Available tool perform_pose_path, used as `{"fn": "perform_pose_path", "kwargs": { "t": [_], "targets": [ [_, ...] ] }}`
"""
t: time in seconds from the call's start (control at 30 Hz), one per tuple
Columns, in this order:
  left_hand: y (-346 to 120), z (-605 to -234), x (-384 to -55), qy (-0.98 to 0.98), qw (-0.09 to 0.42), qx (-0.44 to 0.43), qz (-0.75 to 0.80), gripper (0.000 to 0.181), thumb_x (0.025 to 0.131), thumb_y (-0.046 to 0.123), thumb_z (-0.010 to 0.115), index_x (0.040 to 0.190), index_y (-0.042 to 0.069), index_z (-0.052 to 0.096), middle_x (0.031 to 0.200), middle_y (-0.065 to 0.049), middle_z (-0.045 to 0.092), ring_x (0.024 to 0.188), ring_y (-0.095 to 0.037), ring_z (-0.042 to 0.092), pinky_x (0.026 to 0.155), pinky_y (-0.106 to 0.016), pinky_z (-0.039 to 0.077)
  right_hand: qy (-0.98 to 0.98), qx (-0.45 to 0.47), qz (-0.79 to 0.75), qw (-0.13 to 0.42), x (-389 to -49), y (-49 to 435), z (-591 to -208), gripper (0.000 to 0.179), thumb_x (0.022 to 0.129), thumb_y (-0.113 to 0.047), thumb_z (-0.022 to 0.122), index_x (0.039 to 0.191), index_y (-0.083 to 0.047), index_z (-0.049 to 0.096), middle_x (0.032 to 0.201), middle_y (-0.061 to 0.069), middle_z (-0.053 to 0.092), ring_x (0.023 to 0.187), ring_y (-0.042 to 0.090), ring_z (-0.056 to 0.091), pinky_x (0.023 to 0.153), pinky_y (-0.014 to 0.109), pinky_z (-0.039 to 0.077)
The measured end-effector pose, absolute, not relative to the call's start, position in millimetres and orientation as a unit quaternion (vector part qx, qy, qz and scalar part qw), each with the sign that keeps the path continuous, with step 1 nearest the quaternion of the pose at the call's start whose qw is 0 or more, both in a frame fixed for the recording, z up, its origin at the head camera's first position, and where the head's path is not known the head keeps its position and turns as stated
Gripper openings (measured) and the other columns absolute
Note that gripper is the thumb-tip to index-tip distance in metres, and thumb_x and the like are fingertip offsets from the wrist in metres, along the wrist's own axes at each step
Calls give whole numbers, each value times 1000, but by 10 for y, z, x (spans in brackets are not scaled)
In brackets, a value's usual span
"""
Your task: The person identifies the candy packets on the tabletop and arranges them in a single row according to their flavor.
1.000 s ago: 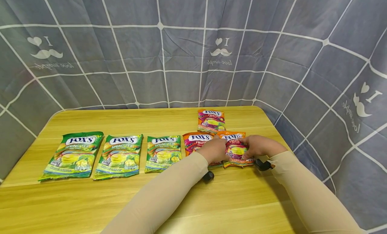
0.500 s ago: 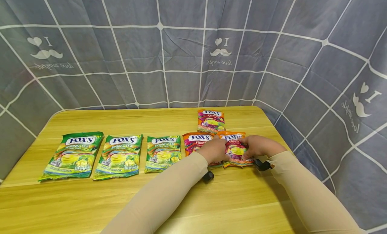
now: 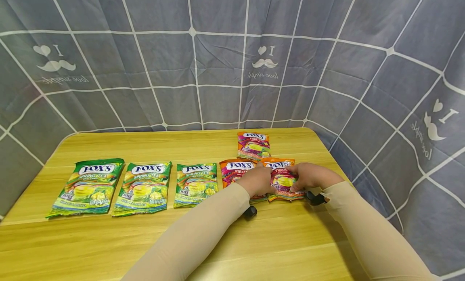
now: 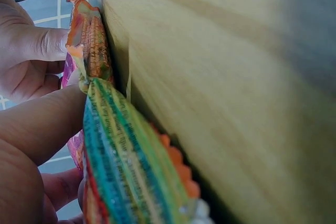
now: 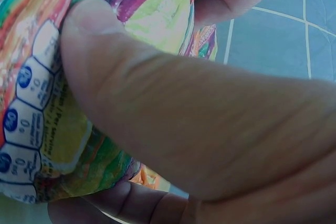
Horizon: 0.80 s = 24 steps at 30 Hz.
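Note:
Both hands are at the right-hand orange and purple candy bag (image 3: 282, 180), labelled FOX'S Fruits, which lies on the wooden table. My right hand (image 3: 313, 177) holds its right edge; in the right wrist view the thumb (image 5: 100, 40) lies across the printed front, with fingers below the bag. At the left edge my left hand (image 3: 257, 179) grips with thumb and fingers, and it partly covers a second Fruits bag (image 3: 232, 168) beside it. In the left wrist view the left thumb (image 4: 47, 121) reaches where the two bags meet. The left fingertips are partly hidden.
A third Fruits bag (image 3: 253, 145) lies just behind. Three green Spring Tea candy bags (image 3: 89, 186) form a row to the left on the table (image 3: 145, 248). A grey checked curtain (image 3: 218, 63) surrounds the table's back and sides.

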<state>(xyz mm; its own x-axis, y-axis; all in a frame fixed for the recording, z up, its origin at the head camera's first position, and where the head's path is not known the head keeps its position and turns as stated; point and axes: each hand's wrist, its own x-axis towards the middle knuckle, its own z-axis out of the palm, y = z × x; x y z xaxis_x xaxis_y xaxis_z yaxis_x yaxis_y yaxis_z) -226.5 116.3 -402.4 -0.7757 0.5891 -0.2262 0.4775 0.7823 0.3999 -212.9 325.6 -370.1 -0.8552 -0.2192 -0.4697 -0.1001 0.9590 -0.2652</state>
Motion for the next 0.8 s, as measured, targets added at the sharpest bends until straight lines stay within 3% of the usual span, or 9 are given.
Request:
{"fn": "perform_pose_path", "kwargs": {
  "t": [0.33,0.63,0.8],
  "targets": [
    [1161,-4041,-2268,928,171,289,162,79,92,53,79,155,11,54,158,-13,50,113,-21,69,101,-36,58,956,-81,-118,254,-2136,3263,-3721,86,87,-21,87,158,2,44,125,16,71,100,24,60,98,42,54],
    [1168,-4033,-2261,931,167,287,153,80,91,53,79,154,11,54,154,-13,52,106,-20,69,99,-36,59,954,-83,-132,255,-2121,3260,-3715,84,87,-18,87,157,2,44,116,14,69,92,23,61,81,30,54],
    [1168,-4028,-2258,930,168,289,152,80,92,54,78,154,10,54,154,-13,52,108,-20,68,99,-36,59,957,-87,-119,251,-2120,3260,-3714,85,87,-21,87,157,2,45,121,15,70,97,25,61,93,39,55]
  ]
}}
